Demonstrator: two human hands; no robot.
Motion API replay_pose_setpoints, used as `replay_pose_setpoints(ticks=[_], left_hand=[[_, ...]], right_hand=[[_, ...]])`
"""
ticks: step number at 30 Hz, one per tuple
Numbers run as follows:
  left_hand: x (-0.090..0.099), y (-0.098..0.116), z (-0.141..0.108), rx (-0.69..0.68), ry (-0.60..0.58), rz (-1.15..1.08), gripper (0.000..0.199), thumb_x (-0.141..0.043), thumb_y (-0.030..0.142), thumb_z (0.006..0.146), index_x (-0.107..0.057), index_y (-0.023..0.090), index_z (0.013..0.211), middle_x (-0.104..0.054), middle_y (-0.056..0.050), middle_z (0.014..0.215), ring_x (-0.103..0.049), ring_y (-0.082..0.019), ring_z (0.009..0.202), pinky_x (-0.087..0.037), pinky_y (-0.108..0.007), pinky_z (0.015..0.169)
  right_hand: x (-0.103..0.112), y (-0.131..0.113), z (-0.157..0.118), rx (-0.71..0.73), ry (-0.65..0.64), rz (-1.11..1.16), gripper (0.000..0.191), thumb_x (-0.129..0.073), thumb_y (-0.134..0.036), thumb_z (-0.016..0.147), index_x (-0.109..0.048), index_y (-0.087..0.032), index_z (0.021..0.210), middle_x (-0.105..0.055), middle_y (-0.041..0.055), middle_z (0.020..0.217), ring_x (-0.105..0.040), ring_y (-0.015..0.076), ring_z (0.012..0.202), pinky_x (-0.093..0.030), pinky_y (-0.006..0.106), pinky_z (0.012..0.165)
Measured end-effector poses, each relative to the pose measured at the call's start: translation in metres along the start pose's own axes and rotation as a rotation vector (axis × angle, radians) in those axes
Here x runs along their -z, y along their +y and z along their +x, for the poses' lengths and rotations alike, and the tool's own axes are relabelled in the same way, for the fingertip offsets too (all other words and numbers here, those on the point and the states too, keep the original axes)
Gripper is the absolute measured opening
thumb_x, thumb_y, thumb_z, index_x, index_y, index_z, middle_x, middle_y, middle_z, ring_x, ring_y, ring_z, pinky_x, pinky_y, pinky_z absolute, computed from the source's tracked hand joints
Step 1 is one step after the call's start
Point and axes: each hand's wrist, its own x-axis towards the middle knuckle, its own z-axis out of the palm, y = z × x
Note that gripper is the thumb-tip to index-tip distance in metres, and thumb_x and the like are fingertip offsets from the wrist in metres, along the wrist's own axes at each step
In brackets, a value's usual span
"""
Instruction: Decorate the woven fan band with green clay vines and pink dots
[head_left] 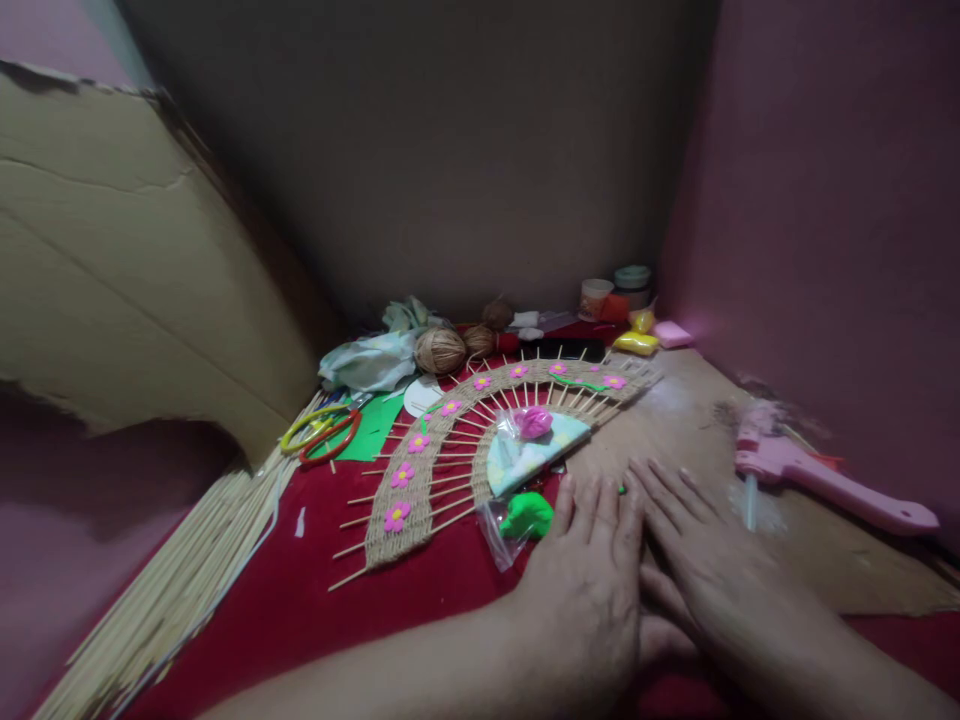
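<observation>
My left hand (592, 565) lies palm down with its fingers stretched out over the near edge of a brown board. Touching it, my right hand (694, 530) also rests flat, fingers extended. A tiny bit of green clay (622, 490) shows between the fingertips of the two hands; what lies under the palms is hidden. Left of my left hand sits a lump of bright green clay (527, 516) on clear plastic. Beyond is a woven stick fan (442, 440) with pink clay flowers and a green vine. Pink clay in plastic (534, 422) lies on the fan's cloth-covered centre (517, 465).
A pink glue gun (832, 475) stands at the right on the board (675, 420). Scissors (322, 435), green paper (375, 425) and a bundle of thin sticks (172, 580) lie left. Twine balls (440, 351), cloth (371, 360), yellow clay packets (636, 343) and small tubs (596, 299) line the back.
</observation>
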Motion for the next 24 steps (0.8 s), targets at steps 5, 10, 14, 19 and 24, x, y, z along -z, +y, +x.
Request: replay_pose_setpoints(ticks=[5, 10, 14, 19, 24], left_hand=[[-0.007, 0.006, -0.014, -0.096, 0.020, 0.014, 0.069, -0.025, 0.051, 0.095, -0.018, 0.002, 0.144, -0.026, -0.019, 0.148, -0.021, -0.032, 0.137, -0.020, -0.049, 0.112], [0.005, 0.000, -0.005, 0.001, -0.026, 0.032, 0.085, -0.027, 0.067, 0.087, -0.029, 0.000, 0.140, -0.034, -0.022, 0.143, -0.025, -0.033, 0.136, -0.021, -0.049, 0.112], [0.014, -0.010, -0.001, 0.026, 0.004, 0.071, 0.082, -0.025, 0.064, 0.089, -0.029, 0.000, 0.139, -0.035, -0.022, 0.143, -0.025, -0.032, 0.136, -0.018, -0.050, 0.113], [0.023, -0.016, -0.002, 0.099, 0.033, 0.055, 0.084, -0.033, 0.063, 0.087, -0.027, -0.004, 0.138, -0.034, -0.024, 0.144, -0.025, -0.033, 0.136, -0.019, -0.051, 0.113], [0.025, -0.013, -0.001, 0.072, 0.046, -0.014, 0.081, -0.042, 0.058, 0.087, -0.029, -0.005, 0.136, -0.037, -0.026, 0.141, -0.029, -0.033, 0.135, -0.019, -0.053, 0.112]], right_hand=[[0.001, -0.003, -0.020, 0.028, -0.025, 0.009, 0.061, -0.046, -0.047, 0.086, -0.048, -0.006, 0.131, -0.043, 0.0198, 0.140, -0.037, 0.0317, 0.131, -0.038, 0.048, 0.101], [0.012, -0.001, 0.001, -0.005, 0.043, -0.044, 0.065, -0.025, -0.050, 0.093, -0.062, -0.002, 0.115, -0.060, 0.0242, 0.120, -0.058, 0.0322, 0.111, -0.049, 0.048, 0.089], [0.022, 0.003, 0.019, -0.012, 0.085, -0.094, 0.073, -0.014, -0.050, 0.094, -0.066, 0.000, 0.108, -0.063, 0.0259, 0.113, -0.062, 0.0326, 0.104, -0.053, 0.046, 0.083], [0.028, 0.002, 0.022, -0.030, 0.090, -0.081, 0.074, -0.015, -0.049, 0.094, -0.063, 0.004, 0.110, -0.061, 0.0282, 0.115, -0.061, 0.0340, 0.106, -0.054, 0.044, 0.082], [0.030, 0.000, 0.023, -0.018, 0.072, -0.037, 0.071, -0.017, -0.048, 0.095, -0.062, 0.004, 0.112, -0.060, 0.0287, 0.117, -0.060, 0.0345, 0.107, -0.055, 0.045, 0.082]])
